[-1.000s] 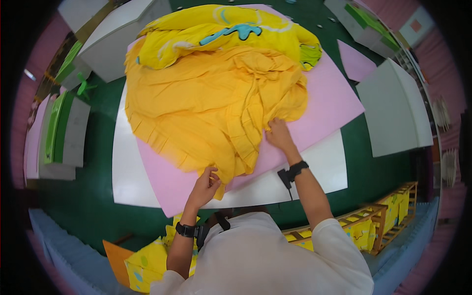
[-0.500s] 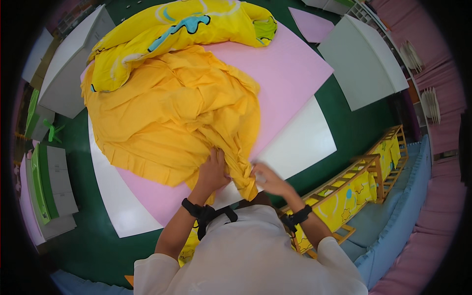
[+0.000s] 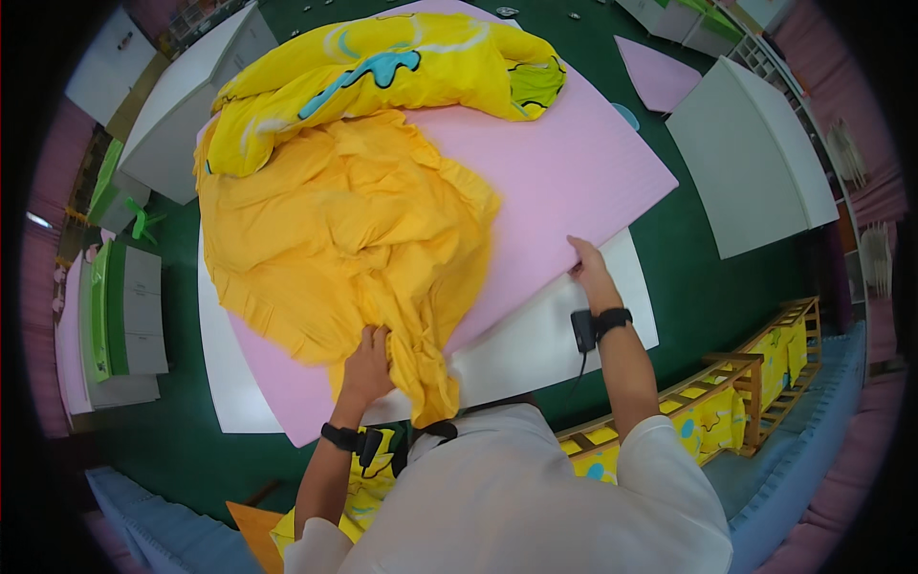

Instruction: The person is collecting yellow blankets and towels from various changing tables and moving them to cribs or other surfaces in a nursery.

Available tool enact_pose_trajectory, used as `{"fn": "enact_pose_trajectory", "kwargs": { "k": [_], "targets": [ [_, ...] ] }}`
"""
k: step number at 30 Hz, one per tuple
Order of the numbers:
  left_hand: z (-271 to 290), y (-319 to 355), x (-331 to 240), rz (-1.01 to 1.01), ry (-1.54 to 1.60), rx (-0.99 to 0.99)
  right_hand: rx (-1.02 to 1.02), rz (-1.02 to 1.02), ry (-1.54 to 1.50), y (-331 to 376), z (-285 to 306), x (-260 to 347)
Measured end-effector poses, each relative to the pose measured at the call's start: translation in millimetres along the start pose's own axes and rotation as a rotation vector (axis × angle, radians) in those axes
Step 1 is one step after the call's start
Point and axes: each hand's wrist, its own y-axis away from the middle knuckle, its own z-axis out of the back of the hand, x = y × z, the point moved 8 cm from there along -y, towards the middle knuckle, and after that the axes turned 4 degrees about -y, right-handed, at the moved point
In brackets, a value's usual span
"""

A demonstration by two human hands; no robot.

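Note:
A crumpled yellow sheet (image 3: 335,239) lies spread over a pink mat (image 3: 564,182) on a white table (image 3: 555,335). Behind it sits a rolled yellow quilt (image 3: 382,72) with blue and white patterns. My left hand (image 3: 368,364) presses on the near end of the yellow sheet, where a bunched fold hangs over the table edge toward me. My right hand (image 3: 591,270) rests on the near right edge of the pink mat, fingers bent over that edge. Both wrists wear black bands.
White tables (image 3: 755,163) stand to the right and at the far left (image 3: 172,105). A second pink mat (image 3: 665,77) lies on the green floor. Green and white cabinets (image 3: 120,325) are at left; small wooden beds with yellow bedding (image 3: 755,373) stand at right.
My right hand has left the sheet beside my left hand and moved out to the right, onto the pink mat's edge. The view has shifted slightly.

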Motion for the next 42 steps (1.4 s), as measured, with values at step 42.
{"fn": "enact_pose_trajectory", "kwargs": {
  "k": [42],
  "targets": [
    [118,-196,-195,-0.36,0.18,-0.085,0.109,0.274,1.602,83,147,77]
  ]
}}
